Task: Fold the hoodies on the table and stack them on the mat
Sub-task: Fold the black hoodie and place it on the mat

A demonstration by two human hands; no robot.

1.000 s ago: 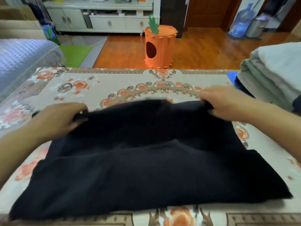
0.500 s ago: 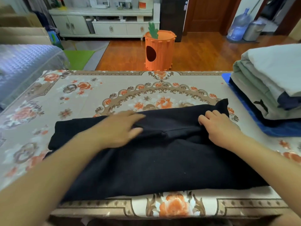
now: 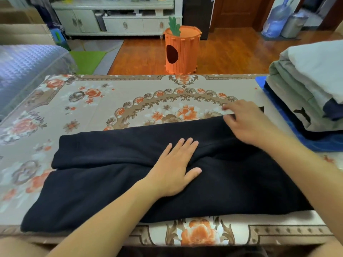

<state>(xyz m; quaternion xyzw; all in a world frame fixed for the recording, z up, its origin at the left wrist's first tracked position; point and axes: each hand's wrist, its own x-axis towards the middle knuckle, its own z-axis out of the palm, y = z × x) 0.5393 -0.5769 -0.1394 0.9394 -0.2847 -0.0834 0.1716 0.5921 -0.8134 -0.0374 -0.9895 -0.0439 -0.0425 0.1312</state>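
- Bench (image 3: 130,101): a wide surface under a beige cloth printed with orange flowers; it carries every item below.
- Black fleece hoodie (image 3: 115,182): lies across the near half of the bench, partly folded, with its far strip doubled over toward the person and forming a ridge across the middle.
- Stack of folded hoodies (image 3: 306,89): white, pale green and dark garments piled at the right end of the bench, beside the black hoodie and apart from it.
- Blue mat (image 3: 326,143): under that stack; only its near and left edges show.
- Left hand (image 3: 174,169): flat on the middle of the black hoodie, fingers straight and together, pressing the fold line; it holds nothing.
- Right hand (image 3: 246,123): at the hoodie's far right corner, on the side of the stack; fingers bent at the cloth edge but blurred, so whether they pinch it cannot be told.
- Step in hand, as judged: flattening a lengthwise fold; the garment is too long for the stack as it lies.
- Next move, as judged: fold the hoodie across its length, one end over the other, holding the crease down, then carry it to the top of the stack.
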